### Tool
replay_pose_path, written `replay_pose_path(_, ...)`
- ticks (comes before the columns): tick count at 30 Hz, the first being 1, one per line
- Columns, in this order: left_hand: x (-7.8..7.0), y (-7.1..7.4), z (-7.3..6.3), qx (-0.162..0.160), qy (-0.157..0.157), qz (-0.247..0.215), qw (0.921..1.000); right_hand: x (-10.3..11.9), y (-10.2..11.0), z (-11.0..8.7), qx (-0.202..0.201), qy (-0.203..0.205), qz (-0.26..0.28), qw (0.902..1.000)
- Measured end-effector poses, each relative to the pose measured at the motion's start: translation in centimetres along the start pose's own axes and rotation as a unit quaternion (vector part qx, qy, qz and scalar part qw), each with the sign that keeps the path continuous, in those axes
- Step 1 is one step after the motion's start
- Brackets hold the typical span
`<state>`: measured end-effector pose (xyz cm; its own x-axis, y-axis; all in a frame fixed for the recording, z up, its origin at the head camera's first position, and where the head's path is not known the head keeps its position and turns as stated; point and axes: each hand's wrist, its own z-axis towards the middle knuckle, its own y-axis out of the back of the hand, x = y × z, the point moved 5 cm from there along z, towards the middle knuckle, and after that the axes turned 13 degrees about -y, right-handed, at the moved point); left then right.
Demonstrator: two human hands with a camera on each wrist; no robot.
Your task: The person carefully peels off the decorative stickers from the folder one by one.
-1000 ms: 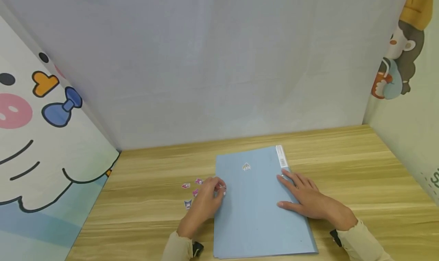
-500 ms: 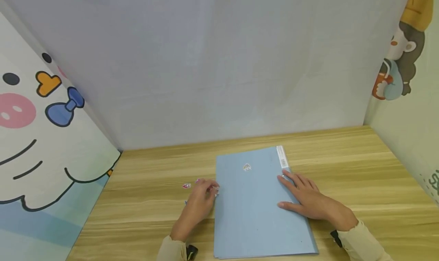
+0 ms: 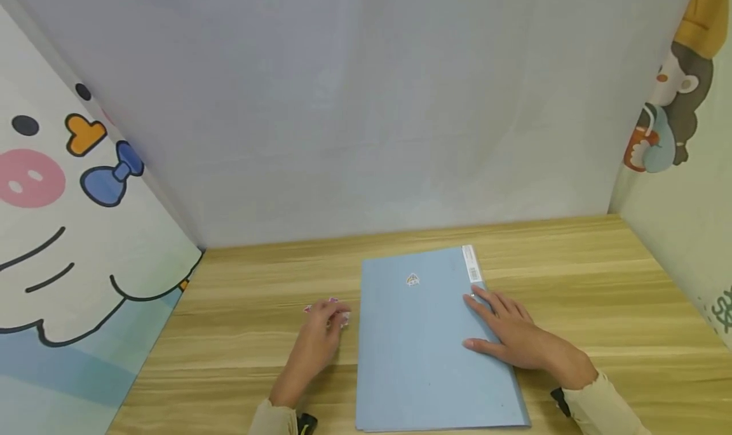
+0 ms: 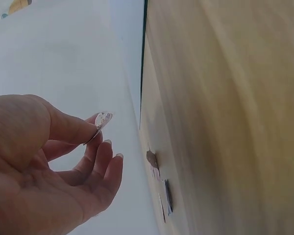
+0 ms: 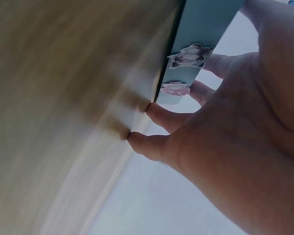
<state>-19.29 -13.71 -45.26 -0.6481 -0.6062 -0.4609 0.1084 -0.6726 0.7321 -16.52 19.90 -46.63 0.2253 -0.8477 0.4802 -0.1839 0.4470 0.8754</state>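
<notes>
My left hand (image 3: 321, 333) is over the table, just left of the blue folder (image 3: 423, 352). It pinches a small sticker (image 4: 103, 119) between thumb and forefinger; in the left wrist view the sticker is tilted almost edge-on, so its picture is hard to make out. My right hand (image 3: 515, 333) rests with spread fingers on the folder's right edge, two fingertips touching the table in the right wrist view. A small pale sticker (image 3: 412, 279) lies on the folder's upper part. Along its side edge sit a grey-and-white sticker (image 5: 191, 56) and a pink sticker (image 5: 175, 88).
Several loose stickers (image 4: 154, 164) lie on the wooden table (image 3: 246, 359) by my left hand, partly hidden by it in the head view. A white barcode label (image 3: 471, 263) marks the folder's top right corner. A pale curtain (image 3: 366, 117) hangs behind.
My left hand has moved left, off the folder's left edge, carrying the sticker over the loose ones. My right hand and the folder have stayed put; the head view has shifted slightly.
</notes>
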Motion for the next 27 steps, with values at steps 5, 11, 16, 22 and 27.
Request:
replay_pose_path(5, 0.0, 0.6, -0.1, -0.007, -0.004, 0.009, 0.9999, -0.1, -0.1, -0.1, 0.002, -0.003, 0.005, 1.0000)
replay_pose_path(11, 0.8, 1.1, -0.5, -0.005, 0.013, 0.008, 0.9999, -0.1, -0.1, 0.0, 0.002, -0.001, 0.004, 1.0000)
replay_pose_path(16, 1.8, 1.5, -1.1, 0.000, 0.055, 0.010, 0.9984, -0.2, -0.4, 0.1, 0.005, -0.002, 0.013, 0.9999)
replay_pose_path(22, 2.5, 2.1, -1.3, 0.004, 0.089, 0.008, 0.9960, 0.0, -0.3, 0.1, 0.007, -0.003, 0.009, 0.9999)
replay_pose_path(27, 2.8, 2.5, -1.3, 0.008, 0.109, 0.013, 0.9940, 0.0, 0.0, 0.0, 0.004, -0.004, 0.008, 1.0000)
